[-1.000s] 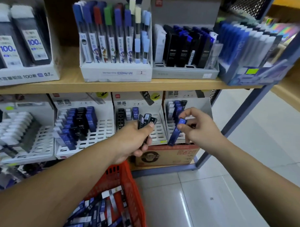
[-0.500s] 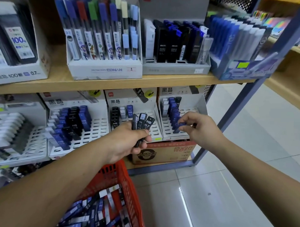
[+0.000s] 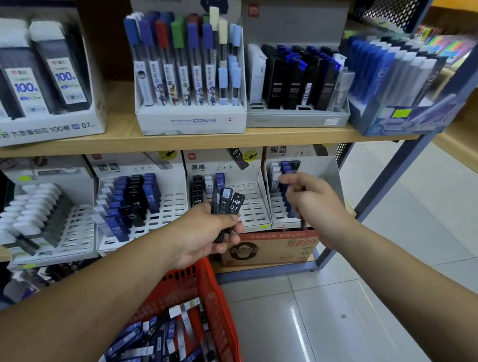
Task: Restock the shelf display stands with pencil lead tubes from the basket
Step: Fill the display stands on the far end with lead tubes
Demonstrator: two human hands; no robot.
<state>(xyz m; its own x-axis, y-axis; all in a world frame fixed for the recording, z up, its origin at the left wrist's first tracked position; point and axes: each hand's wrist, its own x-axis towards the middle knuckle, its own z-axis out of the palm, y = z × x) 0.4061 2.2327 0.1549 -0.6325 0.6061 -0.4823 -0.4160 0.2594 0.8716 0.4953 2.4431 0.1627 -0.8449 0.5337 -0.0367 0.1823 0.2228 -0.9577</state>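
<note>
Gripping three tubes point(image 3: 229, 205) in our left hand point(image 3: 203, 233) above the basket point(image 3: 176, 284), we should pinch one with the loose, seemingly empty fingers point(image 3: 288, 180) of our right hand point(image 3: 315, 205) and seat it upright in a free middle stand point(image 3: 251, 208) slot.

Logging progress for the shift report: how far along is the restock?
Done: the right stand holds a row of blue tubes. In hand: the left hand grips a few black HB 0.7 tubes; the right hand looks empty. Left: many empty slots in the middle stand; the basket holds many tubes.
</note>
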